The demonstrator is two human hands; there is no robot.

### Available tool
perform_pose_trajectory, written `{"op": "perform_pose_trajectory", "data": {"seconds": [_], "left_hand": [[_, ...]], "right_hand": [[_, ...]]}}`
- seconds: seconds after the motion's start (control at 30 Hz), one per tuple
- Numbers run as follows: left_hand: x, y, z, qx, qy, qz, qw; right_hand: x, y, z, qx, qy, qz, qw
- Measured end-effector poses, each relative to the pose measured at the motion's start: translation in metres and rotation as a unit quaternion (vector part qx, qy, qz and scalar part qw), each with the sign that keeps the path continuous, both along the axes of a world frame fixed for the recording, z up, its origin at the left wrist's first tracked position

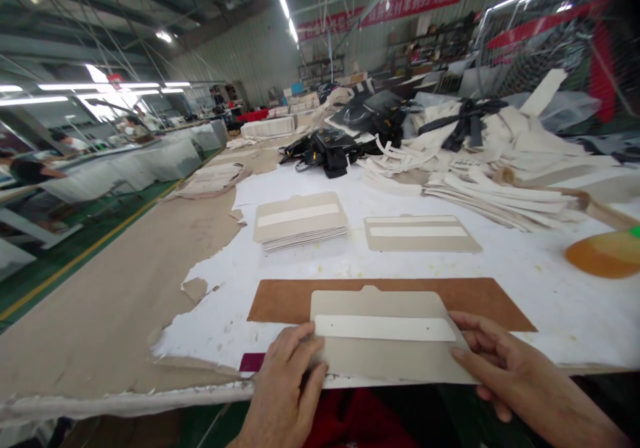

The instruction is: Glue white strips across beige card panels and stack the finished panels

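A beige card piece (380,355) with a white strip (384,328) across it lies at the table's near edge, partly over a brown board (280,300). My left hand (285,388) pinches its left edge, thumb on top. My right hand (505,368) grips its right edge, fingers curled over the corner. Further back lie a stack of like pieces (299,221) and a single one (421,233).
An orange disc (607,253) sits at the right. Piles of cream strips (500,195) and black bags (330,148) fill the back of the white table (300,268). Torn brown paper (125,288) covers the left. People work at far left benches.
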State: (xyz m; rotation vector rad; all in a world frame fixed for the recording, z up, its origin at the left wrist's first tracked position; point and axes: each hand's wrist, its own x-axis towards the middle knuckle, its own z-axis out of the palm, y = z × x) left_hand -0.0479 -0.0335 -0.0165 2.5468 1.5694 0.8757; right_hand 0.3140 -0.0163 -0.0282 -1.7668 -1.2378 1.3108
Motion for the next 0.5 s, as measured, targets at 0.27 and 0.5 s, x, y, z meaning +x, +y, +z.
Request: {"op": "perform_pose_trajectory", "data": {"seconds": [0.27,0.5], "left_hand": [[-0.003,0.004,-0.003,0.030,0.046,-0.030,0.998],[-0.020,0.016,-0.023,0.100,0.052,-0.069,0.991]], "right_hand": [[-0.009,0.005,0.020,0.096,-0.223,0.054,0.969],[-0.011,0.006,0.024,0.104,-0.265,0.098,0.954]]}}
